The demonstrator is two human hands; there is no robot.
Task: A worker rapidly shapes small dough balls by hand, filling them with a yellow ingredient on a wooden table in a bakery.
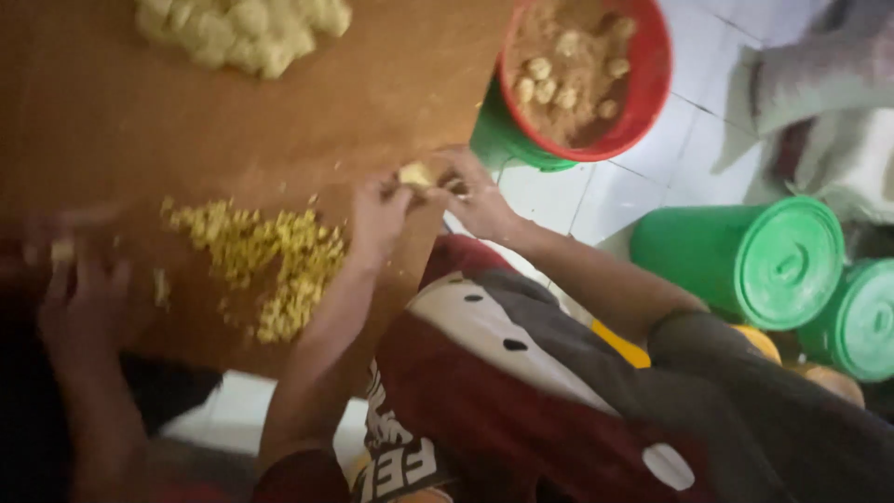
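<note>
The head view looks down on a brown wooden tabletop (102,121) that fills the upper left of the picture. At its near edge the left hand (377,219) and the right hand (480,200) meet. Between them sits a small pale yellow lump of dough (416,174), just above the table edge. The fingers of both hands are curled in and pinch it from either side, left thumb and forefinger on one end, right fingertips on the other. The picture is soft, so the exact grip of the right fingertips is hard to make out.

Just left of the left hand, a loose heap of bright yellow crumbled bits (270,261) lies on the wood. At the far edge of the table, well apart from the hands, lies a mound of pale round dough balls (247,28).

Beyond the right hand a round red plastic bowl (647,84) holds brown crumbs with several pale balls in them. It rests on a green plastic bucket (503,140). Two green lidded tubs (782,265) (861,317) lie on their sides at the right, on the white tiled floor (652,158).

At the lower left another person's hand (79,289), blurred, rests at the table, with a small pale piece (62,250) at its fingertips.
</note>
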